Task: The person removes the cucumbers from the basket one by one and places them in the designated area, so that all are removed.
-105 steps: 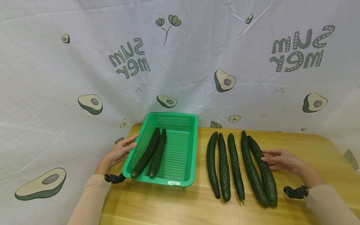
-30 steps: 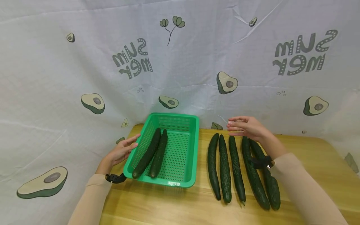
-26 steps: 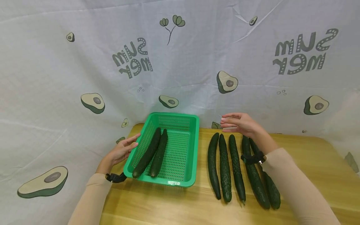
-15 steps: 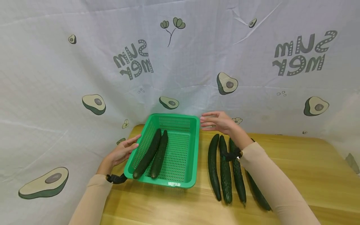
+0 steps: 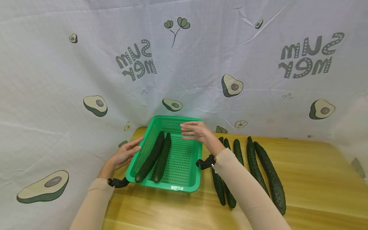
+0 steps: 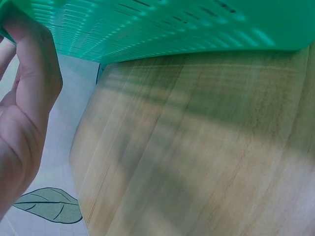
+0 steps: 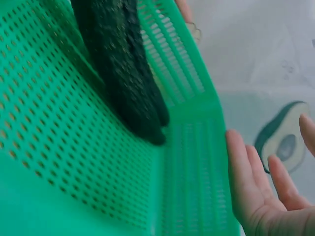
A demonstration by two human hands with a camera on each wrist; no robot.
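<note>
In the head view a green plastic basket [image 5: 198, 174] sits on the wooden table with two dark cucumbers [image 5: 149, 159] lying side by side in it. My left hand [image 5: 124, 156] holds the basket's left rim, its thumb and fingers at the edge; the left wrist view shows part of this hand [image 6: 29, 88] against the basket's side. My right hand [image 5: 196, 131] is over the basket's back right part, fingers extended and holding nothing. In the right wrist view that hand [image 7: 266, 196] appears beside the basket's rim, and a bumpy cucumber [image 7: 115, 64] shows inside.
To the right of the basket several more cucumbers [image 5: 271, 177] lie lengthwise on the table [image 5: 313, 179], some partly hidden by my right forearm. A white cloth [image 5: 195, 64] printed with avocados hangs behind and left of the table.
My right hand has left the rightmost cucumber and travelled left, above the row of cucumbers, to over the basket, with nothing in it. My left hand and the basket have stayed put.
</note>
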